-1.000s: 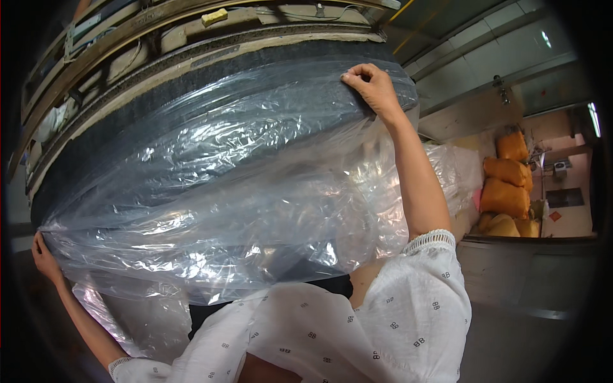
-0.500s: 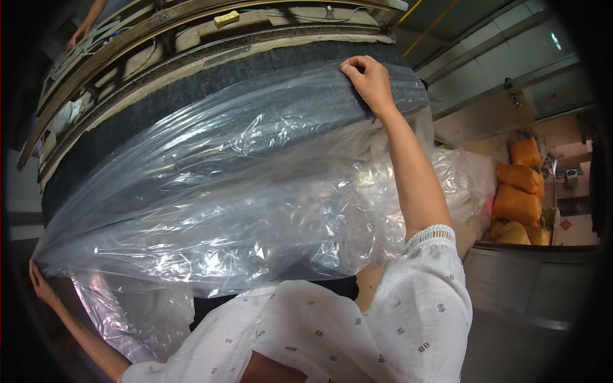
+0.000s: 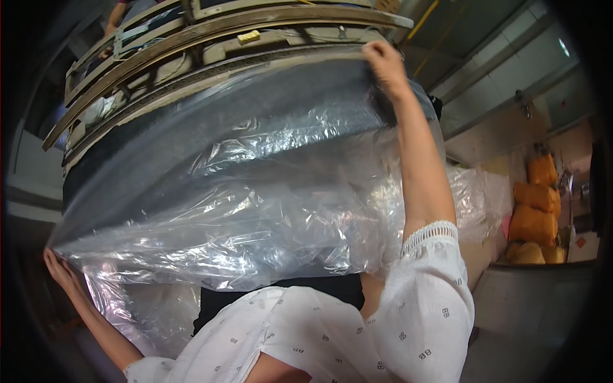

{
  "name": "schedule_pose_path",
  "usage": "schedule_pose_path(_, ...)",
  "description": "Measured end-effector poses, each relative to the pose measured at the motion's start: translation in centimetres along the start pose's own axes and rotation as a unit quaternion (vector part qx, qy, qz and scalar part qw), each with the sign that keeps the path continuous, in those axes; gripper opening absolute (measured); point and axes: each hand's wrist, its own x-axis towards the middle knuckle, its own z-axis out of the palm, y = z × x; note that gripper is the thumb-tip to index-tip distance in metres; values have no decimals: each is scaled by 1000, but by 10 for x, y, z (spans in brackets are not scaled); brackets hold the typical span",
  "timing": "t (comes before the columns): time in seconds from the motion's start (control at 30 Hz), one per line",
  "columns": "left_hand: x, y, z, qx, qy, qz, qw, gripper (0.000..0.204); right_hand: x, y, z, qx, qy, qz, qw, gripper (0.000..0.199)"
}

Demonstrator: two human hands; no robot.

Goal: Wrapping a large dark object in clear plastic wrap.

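Both hands have climbed since a second ago: the right hand (image 3: 384,62) now pinches the plastic at the very top far edge of the dark mattress (image 3: 211,137), where before it sat lower on the face, and the clear plastic bag (image 3: 255,217) has ridden up with it. Her fingers are clamped together on the film. At the near left, the left hand (image 3: 59,268) lies open and flat against the bag's lower corner, fingers spread, pressing rather than gripping.

As I judge it, the sleeve covers most of the mattress face, yet slack plastic bunches below and trails off to the right, so pulling it snug remains.

Behind stands a wooden frame (image 3: 211,32). Far right, orange sacks (image 3: 535,210) are stacked up; what they hold I cannot tell.
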Motion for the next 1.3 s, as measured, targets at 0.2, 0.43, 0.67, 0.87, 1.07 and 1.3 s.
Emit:
schedule_pose_path(0.2,32,57,161,132,-53,158,977,30,37,14,-17,-168,240,1,956,17)
schedule_pose_path(0.43,65,-32,237,127,-77,50,988,33,11,67,15,-50,187,64,979,19)
schedule_pose_path(0.67,88,-32,267,48,-125,38,990,35,36,87,16,-129,144,69,979,22)
schedule_pose_path(0.87,106,-50,265,136,-107,42,984,39,43,75,17,-154,155,92,971,26)
schedule_pose_path(1.07,141,-99,254,192,-80,72,976,40,44,80,20,-234,210,97,944,33)
schedule_pose_path(1.3,166,-115,221,-20,-99,-96,990,34,45,80,14,-157,240,109,952,37)
